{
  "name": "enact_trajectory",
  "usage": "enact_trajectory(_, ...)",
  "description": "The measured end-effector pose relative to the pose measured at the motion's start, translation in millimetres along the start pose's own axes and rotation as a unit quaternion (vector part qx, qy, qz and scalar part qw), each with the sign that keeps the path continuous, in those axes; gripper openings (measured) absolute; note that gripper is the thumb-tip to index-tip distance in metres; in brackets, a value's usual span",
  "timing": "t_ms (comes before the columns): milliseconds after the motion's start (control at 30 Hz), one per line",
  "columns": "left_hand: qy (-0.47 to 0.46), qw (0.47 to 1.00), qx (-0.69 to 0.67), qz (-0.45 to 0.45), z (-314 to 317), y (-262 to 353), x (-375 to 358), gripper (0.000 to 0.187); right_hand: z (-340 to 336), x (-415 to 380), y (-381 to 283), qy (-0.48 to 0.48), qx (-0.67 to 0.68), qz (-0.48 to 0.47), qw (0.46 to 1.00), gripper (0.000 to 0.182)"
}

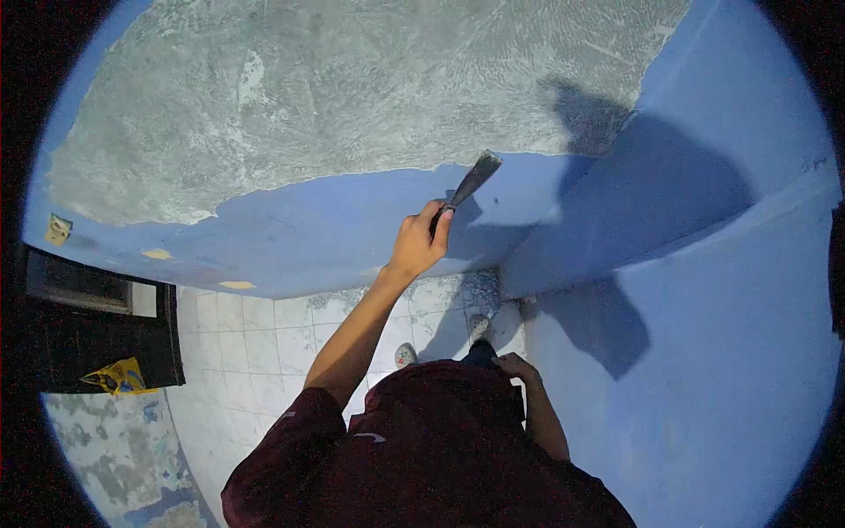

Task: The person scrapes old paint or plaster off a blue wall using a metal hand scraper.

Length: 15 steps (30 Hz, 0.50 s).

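Observation:
My left hand (421, 243) is closed around the handle of a putty knife (476, 179), reaching forward in front of the wall. The knife's flat blade points up and to the right, its tip close to the lower edge of the bare grey plaster patch (352, 97). Blue paint (352, 220) covers the wall below that ragged edge. Down at my waist, my right hand (519, 367) rests by the hem of my dark shirt (431, 431). Its fingers look curled in, and what they hold, if anything, is too small to make out.
A blue side wall (704, 370) rises close on my right, with my shadow across it. Below is a white tiled floor (255, 339), with grey debris (339, 305) along the wall's foot. A yellow bag (121, 377) lies at the left by a dark opening (79, 290).

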<state>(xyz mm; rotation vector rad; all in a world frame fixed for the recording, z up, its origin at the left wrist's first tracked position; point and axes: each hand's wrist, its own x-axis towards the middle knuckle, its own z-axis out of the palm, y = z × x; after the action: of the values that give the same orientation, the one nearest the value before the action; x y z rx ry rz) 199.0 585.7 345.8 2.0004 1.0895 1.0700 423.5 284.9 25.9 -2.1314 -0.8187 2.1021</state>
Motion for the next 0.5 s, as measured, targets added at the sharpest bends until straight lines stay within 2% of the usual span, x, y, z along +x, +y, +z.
enact_trajectory(67,-0.037,0.999,0.010,-0.029,-4.2,5.1,-0.9,0.023,-4.1,-26.7,-35.4,0.034,-0.187,-0.130,0.973,0.050)
enact_trajectory(100,-0.038,0.999,0.011,-0.028,-6.6,9.1,-3.3,0.023,-2.1,-32.1,-48.9,0.034,-0.186,-0.130,0.973,0.050)
enact_trajectory(167,-0.059,0.996,0.035,-0.056,-12.3,19.4,-13.4,0.024,3.6,-38.5,-76.1,0.139,-0.114,-0.239,0.954,0.049)
enact_trajectory(233,-0.067,0.995,0.024,-0.075,-21.2,30.0,-26.4,0.024,12.7,-45.3,-111.5,0.300,-0.100,-0.340,0.886,0.049)
enact_trajectory(300,-0.056,0.995,-0.006,-0.084,-28.3,31.4,-38.2,0.025,7.9,-86.1,-179.4,0.401,-0.168,-0.395,0.809,0.051)
enact_trajectory(400,-0.020,0.997,-0.012,-0.073,-44.6,32.1,-49.8,0.026,-6.4,-187.2,-284.0,0.351,-0.100,-0.435,0.823,0.053)
enact_trajectory(433,-0.024,0.994,-0.021,-0.109,-49.3,26.8,-55.0,0.028,-8.0,-206.9,-303.1,0.333,-0.092,-0.480,0.806,0.053)
enact_trajectory(467,-0.025,0.994,-0.021,-0.106,-54.2,24.0,-59.2,0.028,-7.8,-215.5,-311.5,0.317,-0.086,-0.524,0.786,0.054)
enact_trajectory(500,-0.021,0.994,-0.025,-0.108,-58.8,22.0,-62.5,0.030,-5.8,-205.8,-308.8,0.320,-0.085,-0.526,0.784,0.054)
